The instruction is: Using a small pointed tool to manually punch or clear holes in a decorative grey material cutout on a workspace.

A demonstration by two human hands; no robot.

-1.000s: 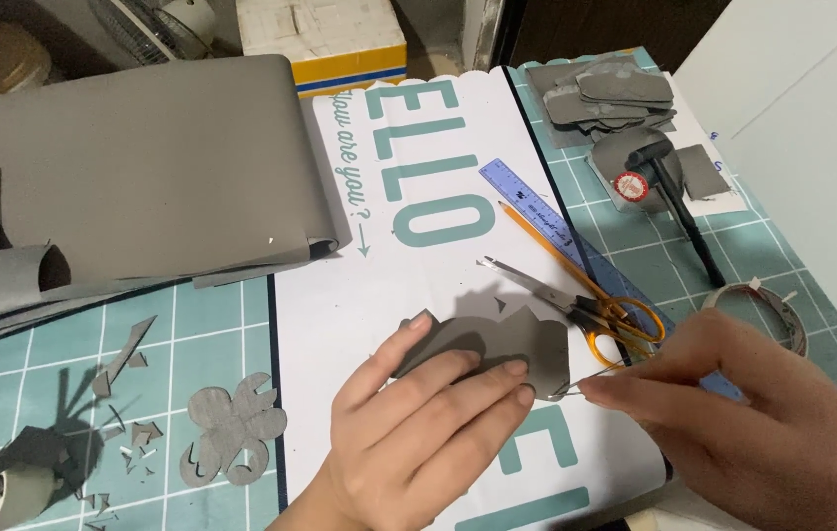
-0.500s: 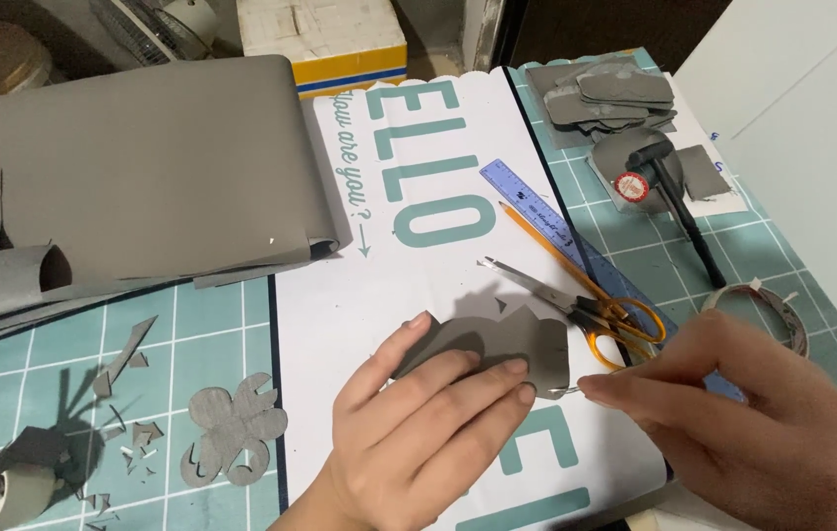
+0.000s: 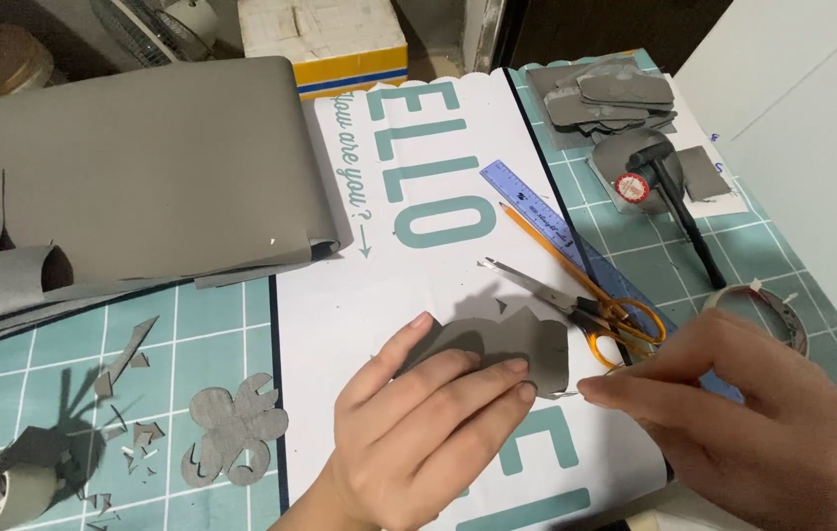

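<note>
Grey sheet (image 3: 133,167) curled at counter's far left edge; scraps (image 3: 128,413) and flower cutout (image 3: 232,433) near left front. Left hand (image 3: 418,433) flat, fingers extended, pressing grey piece (image 3: 512,339) onto white board (image 3: 418,285) at counter's front centre. Right hand (image 3: 743,413) fingers pinched at piece's right edge; held item too small to tell. Scissors (image 3: 586,305), ruler (image 3: 537,211) just behind. Tape roll (image 3: 763,305) near right edge.

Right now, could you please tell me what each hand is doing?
Left hand: flat, fingers pressing down the grey cut-out piece.
Right hand: fingertips pinched at that piece's edge.
</note>
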